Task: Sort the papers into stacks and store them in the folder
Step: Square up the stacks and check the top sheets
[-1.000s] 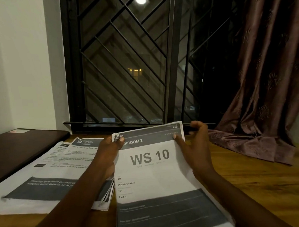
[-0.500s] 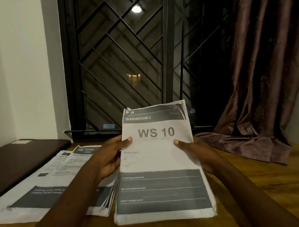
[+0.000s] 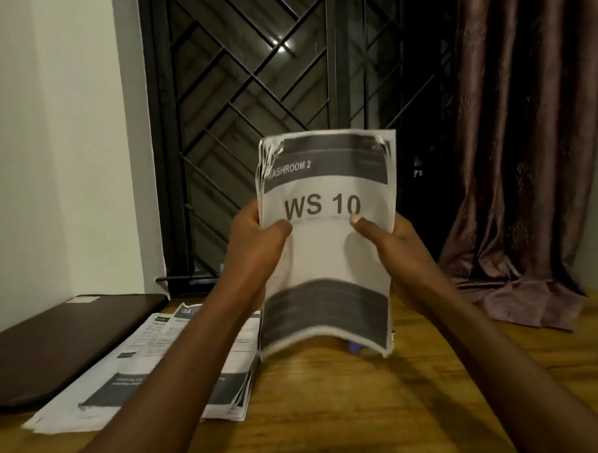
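Both hands, left hand (image 3: 257, 238) and right hand (image 3: 390, 236), clamp the WS 10 stack (image 3: 325, 239) upright above the counter (image 3: 333, 413); its bowed lower edge could fan loose sheets onto the sorted papers (image 3: 153, 363).

Sheaf (image 3: 329, 252) in my hands: white, dark grey bands, black lettering. Papers (image 3: 149, 369) on bench: white, grey blocks. Bench (image 3: 333, 413): honey wood grain. Folder (image 3: 56, 343): dark brown. Curtain (image 3: 527, 148): mauve, patterned. Grille (image 3: 250, 91): black diagonals.

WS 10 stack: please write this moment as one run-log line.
WS 10 stack: upright, above table | both hands gripping sides | other papers flat beside folder
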`<action>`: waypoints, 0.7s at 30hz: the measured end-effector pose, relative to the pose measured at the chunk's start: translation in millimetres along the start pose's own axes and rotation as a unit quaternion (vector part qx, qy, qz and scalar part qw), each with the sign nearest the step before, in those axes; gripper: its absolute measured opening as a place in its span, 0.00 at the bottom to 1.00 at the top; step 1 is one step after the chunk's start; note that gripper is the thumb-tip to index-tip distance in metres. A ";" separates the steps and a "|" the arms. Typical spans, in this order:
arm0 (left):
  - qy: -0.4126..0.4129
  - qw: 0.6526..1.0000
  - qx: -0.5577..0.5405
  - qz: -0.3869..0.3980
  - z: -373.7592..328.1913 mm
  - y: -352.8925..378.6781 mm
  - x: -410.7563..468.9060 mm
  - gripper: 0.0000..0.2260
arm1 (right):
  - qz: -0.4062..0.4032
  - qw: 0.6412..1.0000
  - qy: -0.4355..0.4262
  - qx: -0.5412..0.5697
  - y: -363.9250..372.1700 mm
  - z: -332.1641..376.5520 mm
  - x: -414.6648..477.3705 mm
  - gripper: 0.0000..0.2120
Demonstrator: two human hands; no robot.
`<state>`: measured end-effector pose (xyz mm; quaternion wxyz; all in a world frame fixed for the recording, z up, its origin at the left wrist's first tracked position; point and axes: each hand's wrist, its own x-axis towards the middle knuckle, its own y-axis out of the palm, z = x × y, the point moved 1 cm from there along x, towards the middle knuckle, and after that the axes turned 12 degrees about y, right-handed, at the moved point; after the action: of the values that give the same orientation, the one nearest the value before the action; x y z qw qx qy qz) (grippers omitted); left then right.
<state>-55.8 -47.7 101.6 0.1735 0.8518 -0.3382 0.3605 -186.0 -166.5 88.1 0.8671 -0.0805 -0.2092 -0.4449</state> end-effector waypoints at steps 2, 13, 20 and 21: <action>-0.055 0.998 0.007 -0.005 15.0 -2.0 -15.9 0.10 | -0.004 1.000 0.010 -0.025 -0.4 -11.3 -8.5 0.07; -0.114 0.993 0.035 0.015 29.7 1.0 -20.8 0.11 | -0.015 0.999 0.017 -0.023 -2.5 -4.0 -7.3 0.05; -0.155 0.987 0.024 0.025 39.6 -10.4 -12.2 0.16 | -0.013 1.000 0.022 -0.015 -7.6 9.0 1.4 0.03; -0.167 0.985 0.009 0.036 35.6 -14.9 -6.5 0.15 | -0.009 1.000 0.012 -0.009 -8.3 14.2 4.8 0.05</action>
<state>-31.0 -53.4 71.9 0.0944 0.8888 -0.3893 0.2224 -194.4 -170.3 102.5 0.8647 -0.0812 -0.1953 -0.4556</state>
